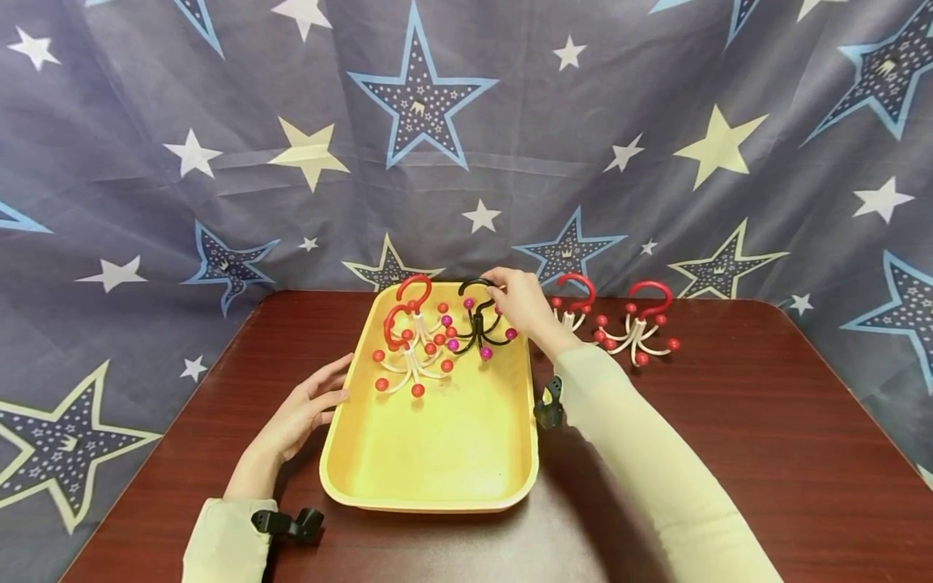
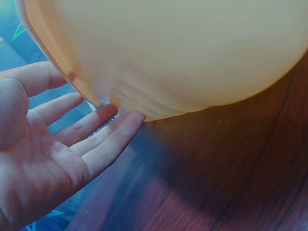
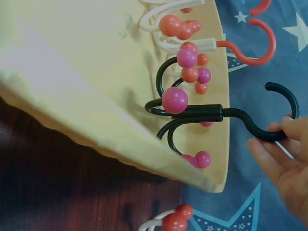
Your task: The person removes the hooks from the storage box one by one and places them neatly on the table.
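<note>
My right hand (image 1: 523, 304) pinches the hook of a black hanger (image 1: 477, 328) with several curved arms tipped by magenta balls. This hanger stands upright at the far right of a yellow tray (image 1: 437, 461). In the right wrist view thumb and fingers meet around the black hook (image 3: 269, 134). Beside it in the tray stand two white hangers with red hooks and red balls, a nearer one (image 1: 411, 368) and a farther one (image 1: 419, 324). My left hand (image 1: 302, 413) is at the tray's left side; in the left wrist view its straight fingers (image 2: 113, 144) appear to touch the tray wall.
Right of the tray, two more white hangers with red hooks stand on the dark wooden table (image 1: 729, 453), one partly behind the right hand (image 1: 571, 319) and one farther right (image 1: 637, 330). A grey star-printed cloth (image 1: 510, 178) hangs behind the table.
</note>
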Demonstrator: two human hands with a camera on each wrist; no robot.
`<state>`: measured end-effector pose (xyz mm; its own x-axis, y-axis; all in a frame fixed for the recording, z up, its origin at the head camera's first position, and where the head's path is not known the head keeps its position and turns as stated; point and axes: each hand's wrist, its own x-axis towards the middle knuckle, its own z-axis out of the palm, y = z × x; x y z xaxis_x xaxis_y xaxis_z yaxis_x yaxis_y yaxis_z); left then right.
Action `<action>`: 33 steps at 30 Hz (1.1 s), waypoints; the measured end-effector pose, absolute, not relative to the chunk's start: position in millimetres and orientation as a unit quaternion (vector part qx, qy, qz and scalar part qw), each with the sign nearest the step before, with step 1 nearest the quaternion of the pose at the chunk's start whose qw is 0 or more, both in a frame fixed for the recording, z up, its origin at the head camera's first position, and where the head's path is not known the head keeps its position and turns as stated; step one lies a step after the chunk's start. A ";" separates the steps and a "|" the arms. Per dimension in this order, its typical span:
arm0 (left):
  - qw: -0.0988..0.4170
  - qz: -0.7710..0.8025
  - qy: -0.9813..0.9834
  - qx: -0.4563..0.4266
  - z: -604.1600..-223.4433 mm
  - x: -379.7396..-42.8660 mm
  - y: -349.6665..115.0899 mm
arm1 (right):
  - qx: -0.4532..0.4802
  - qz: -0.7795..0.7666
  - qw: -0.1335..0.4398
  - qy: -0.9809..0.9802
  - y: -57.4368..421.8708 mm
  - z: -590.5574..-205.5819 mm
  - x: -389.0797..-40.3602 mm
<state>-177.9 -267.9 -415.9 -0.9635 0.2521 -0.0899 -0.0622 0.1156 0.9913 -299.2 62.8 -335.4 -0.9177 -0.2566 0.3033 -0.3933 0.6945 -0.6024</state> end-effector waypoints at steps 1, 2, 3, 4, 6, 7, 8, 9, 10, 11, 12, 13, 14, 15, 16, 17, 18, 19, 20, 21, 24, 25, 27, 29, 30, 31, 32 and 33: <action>0.118 0.662 0.737 0.064 -415.8 -177.7 -268.1 | 0.180 0.351 0.101 -0.913 63.2 -334.2 -298.4; 0.118 0.662 0.738 0.064 -415.6 -177.6 -268.3 | 0.182 0.354 0.104 -0.912 63.7 -333.0 -297.6; 0.118 0.662 0.738 0.065 -415.5 -177.5 -268.3 | 0.184 0.356 0.108 -0.910 64.3 -331.4 -296.8; 0.119 0.662 0.737 0.065 -415.4 -177.7 -268.1 | 0.186 0.358 0.112 -0.908 65.3 -329.5 -295.8; 0.120 0.662 0.737 0.066 -415.2 -178.0 -267.6 | 0.190 0.361 0.116 -0.906 67.4 -325.7 -293.2; 0.120 0.662 0.737 0.065 -415.1 -178.1 -267.4 | 0.192 0.362 0.118 -0.904 68.4 -323.7 -292.0; 0.120 0.662 0.737 0.064 -415.0 -178.3 -267.2 | 0.194 0.362 0.119 -0.904 69.8 -321.7 -290.7; 0.120 0.662 0.737 0.063 -415.1 -178.4 -267.2 | 0.195 0.363 0.119 -0.904 71.1 -319.8 -289.2; 0.120 0.662 0.737 0.062 -415.2 -178.5 -267.2 | 0.195 0.364 0.119 -0.903 72.4 -317.9 -287.5; 0.120 0.662 0.738 0.063 -415.3 -178.5 -267.3 | 0.195 0.366 0.117 -0.902 73.8 -315.9 -285.6; 0.120 0.661 0.738 0.062 -415.4 -178.4 -267.5 | 0.194 0.369 0.117 -0.902 75.2 -314.1 -283.9; 0.119 0.660 0.739 0.062 -415.4 -178.2 -267.7 | 0.194 0.372 0.117 -0.900 76.6 -312.4 -282.2; 0.118 0.660 0.740 0.061 -415.5 -178.1 -267.9 | 0.195 0.374 0.117 -0.899 78.3 -310.8 -280.5; 0.118 0.659 0.740 0.062 -415.5 -177.9 -268.0 | 0.196 0.377 0.119 -0.898 80.0 -309.4 -279.0; 0.118 0.659 0.740 0.062 -415.5 -177.7 -268.0 | 0.197 0.379 0.121 -0.896 81.8 -307.9 -277.6; 0.119 0.659 0.740 0.063 -415.4 -177.6 -267.9 | 0.198 0.380 0.123 -0.895 83.9 -306.5 -276.1; 0.119 0.659 0.740 0.063 -415.3 -177.5 -267.7 | 0.199 0.382 0.126 -0.894 86.1 -305.2 -274.8; 0.119 0.660 0.739 0.063 -415.3 -177.5 -267.5 | 0.200 0.386 0.129 -0.891 88.2 -303.6 -273.3; 0.120 0.660 0.739 0.064 -415.3 -177.6 -267.4 | 0.201 0.389 0.131 -0.889 90.6 -302.0 -271.8; 0.120 0.661 0.738 0.064 -415.2 -177.6 -267.3 | 0.201 0.394 0.133 -0.887 92.7 -300.1 -270.3; 0.118 0.662 0.738 0.063 -415.1 -177.8 -267.3 | 0.201 0.412 0.136 -0.878 99.2 -294.7 -266.3; 0.117 0.662 0.738 0.063 -415.0 -177.8 -267.3 | 0.201 0.413 0.139 -0.877 101.5 -293.0 -265.3; 0.117 0.662 0.738 0.063 -414.9 -177.8 -267.4 | 0.198 0.415 0.145 -0.876 106.2 -290.0 -263.1; 0.117 0.661 0.738 0.063 -414.9 -177.8 -267.3 | 0.192 0.416 0.152 -0.876 111.5 -288.0 -261.1; 0.117 0.661 0.739 0.062 -415.0 -177.8 -267.3 | 0.188 0.420 0.154 -0.874 114.0 -287.0 -259.8; 0.117 0.661 0.739 0.062 -415.1 -177.8 -267.5 | 0.185 0.424 0.156 -0.872 116.6 -286.5 -258.7; 0.117 0.661 0.739 0.062 -415.2 -177.8 -267.5 | 0.183 0.431 0.156 -0.870 119.2 -286.0 -257.3; 0.118 0.661 0.739 0.062 -415.3 -177.7 -267.6 | 0.181 0.434 0.157 -0.869 122.0 -286.0 -256.2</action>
